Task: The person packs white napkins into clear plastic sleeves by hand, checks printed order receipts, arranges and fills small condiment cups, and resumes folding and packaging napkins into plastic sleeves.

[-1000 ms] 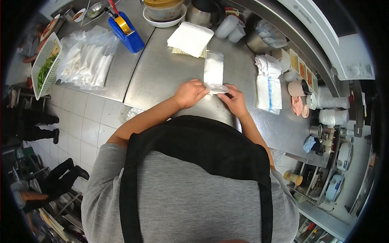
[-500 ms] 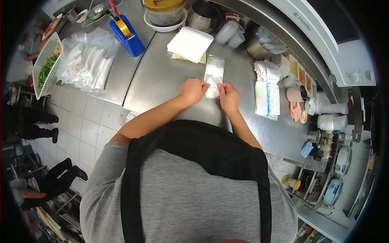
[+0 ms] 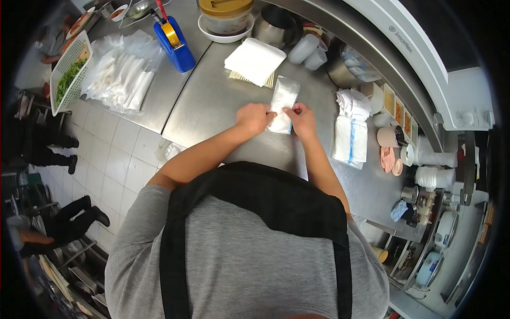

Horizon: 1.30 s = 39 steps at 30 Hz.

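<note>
Between my hands a narrow clear plastic sleeve [image 3: 285,94] with something white inside lies on the steel table. A thin blue strip shows at its lower right edge. My left hand [image 3: 254,118] is closed, its thumb and fingers pinching the lower left edge. My right hand [image 3: 303,121] pinches the right side, thumb on the sleeve and fingers curled. Just beyond lie a stack of white napkins [image 3: 255,59] and a row of thin wooden sticks [image 3: 270,81], partly covered by it. To the right is a white folded packet with a blue stripe [image 3: 350,141].
A blue tape dispenser [image 3: 178,50] stands at the back left, beside a plastic bag of white rolled packets [image 3: 122,77]. A basket of greens [image 3: 68,80] sits at the far left. Bowls and containers [image 3: 226,21] line the back. Co-workers' legs [image 3: 79,212] show at left.
The sleeve has tilted slightly and its blue strip now shows. My right hand's fingers have curled and shifted up a little. The whole view has moved slightly.
</note>
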Tool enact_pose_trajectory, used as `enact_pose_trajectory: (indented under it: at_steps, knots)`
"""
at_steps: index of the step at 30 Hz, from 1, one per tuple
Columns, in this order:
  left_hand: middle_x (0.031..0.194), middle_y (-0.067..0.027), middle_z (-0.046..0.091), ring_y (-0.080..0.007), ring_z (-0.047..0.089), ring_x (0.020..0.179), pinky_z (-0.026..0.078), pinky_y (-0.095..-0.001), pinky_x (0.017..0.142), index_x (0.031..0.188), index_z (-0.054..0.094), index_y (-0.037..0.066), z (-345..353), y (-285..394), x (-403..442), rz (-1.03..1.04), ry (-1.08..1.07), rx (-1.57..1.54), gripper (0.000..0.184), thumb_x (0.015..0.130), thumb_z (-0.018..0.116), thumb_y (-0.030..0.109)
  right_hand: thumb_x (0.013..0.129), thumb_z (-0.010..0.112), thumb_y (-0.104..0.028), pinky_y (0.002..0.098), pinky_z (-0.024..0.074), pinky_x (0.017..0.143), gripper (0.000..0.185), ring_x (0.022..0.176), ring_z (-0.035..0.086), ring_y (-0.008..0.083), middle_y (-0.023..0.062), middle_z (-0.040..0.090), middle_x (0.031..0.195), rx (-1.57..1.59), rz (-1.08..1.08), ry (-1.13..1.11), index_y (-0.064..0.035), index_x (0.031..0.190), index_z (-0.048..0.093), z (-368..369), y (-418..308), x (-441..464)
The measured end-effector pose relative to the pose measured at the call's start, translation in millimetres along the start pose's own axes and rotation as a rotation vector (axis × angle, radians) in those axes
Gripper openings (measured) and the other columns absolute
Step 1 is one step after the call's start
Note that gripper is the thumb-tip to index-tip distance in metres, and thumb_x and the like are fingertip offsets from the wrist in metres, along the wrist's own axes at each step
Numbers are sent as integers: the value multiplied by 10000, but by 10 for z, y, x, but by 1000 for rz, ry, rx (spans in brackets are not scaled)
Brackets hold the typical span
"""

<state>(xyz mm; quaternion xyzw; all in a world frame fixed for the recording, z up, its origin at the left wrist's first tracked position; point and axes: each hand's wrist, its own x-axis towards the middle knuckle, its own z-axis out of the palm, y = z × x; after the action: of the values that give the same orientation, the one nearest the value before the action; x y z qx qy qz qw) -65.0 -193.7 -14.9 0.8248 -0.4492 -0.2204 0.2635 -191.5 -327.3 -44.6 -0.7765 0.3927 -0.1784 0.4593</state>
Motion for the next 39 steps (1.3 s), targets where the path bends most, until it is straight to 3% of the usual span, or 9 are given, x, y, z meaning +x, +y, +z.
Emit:
enact_pose_trajectory:
  at_steps: [4,7,10,22,29,31,34,37,39]
  knots:
    - [958,-134,630,-230,631,789,496,-343,703,966,586,35,118,-202,-6,96,147,-351,219,809,685,150,836,659,-65,233,471,658,127,734,596,92,54,654,827,617,4,-216,-27,904,558,-74,5,-73]
    - [1098,-139,581,-185,598,943,485,-333,809,1218,435,44,141,-206,-111,96,105,-1077,505,784,690,21,856,635,-35,224,470,697,127,770,593,78,55,656,864,790,23,-388,-26,944,545,-76,-145,-162]
    - [1093,-134,594,-183,572,1029,466,-356,885,1345,267,52,1,-129,-354,6,23,-1423,680,803,676,17,864,631,-49,220,466,727,142,800,591,74,59,658,890,795,-3,-512,-19,970,541,36,-302,-165]
    - [1020,-81,644,-160,621,932,495,-328,830,1139,524,13,-293,-475,-1031,-265,474,-1489,324,851,653,85,869,650,-165,203,418,557,140,641,531,46,-15,610,726,560,-33,-643,-32,890,613,740,-791,-181]
    - [952,-78,667,-149,643,849,517,-298,764,1103,532,28,-841,-970,-1313,-326,674,-1531,324,821,686,72,889,614,-226,227,448,556,191,654,550,96,12,608,782,411,-100,-630,-47,954,608,1245,-1646,425]
    - [949,-61,670,-141,645,841,519,-299,743,1106,528,46,-1005,-1166,-1396,-333,728,-1495,338,818,697,98,875,614,-346,277,466,539,315,668,566,137,48,608,817,380,-141,-495,-50,979,599,1515,-2056,576]
    - [954,-48,672,-135,643,844,513,-287,742,1123,518,47,-1321,-1321,-1553,-342,824,-1460,358,820,698,108,837,621,-461,302,434,490,411,623,536,155,47,576,767,158,-27,-331,-64,941,606,1921,-2454,965]
    - [960,-46,671,-129,641,842,509,-285,740,1133,515,46,-1453,-1587,-1666,-329,849,-1419,362,824,693,105,817,621,-505,289,373,449,423,552,454,140,26,528,715,-18,194,-504,-86,878,615,2158,-2585,1405]
    - [939,-36,671,-117,634,827,495,-269,709,1135,519,48,-1550,-1611,-1699,-312,881,-1439,364,823,696,111,826,617,-507,206,282,437,323,533,357,84,-49,414,639,6,306,-556,-189,772,601,2250,-2626,1533]
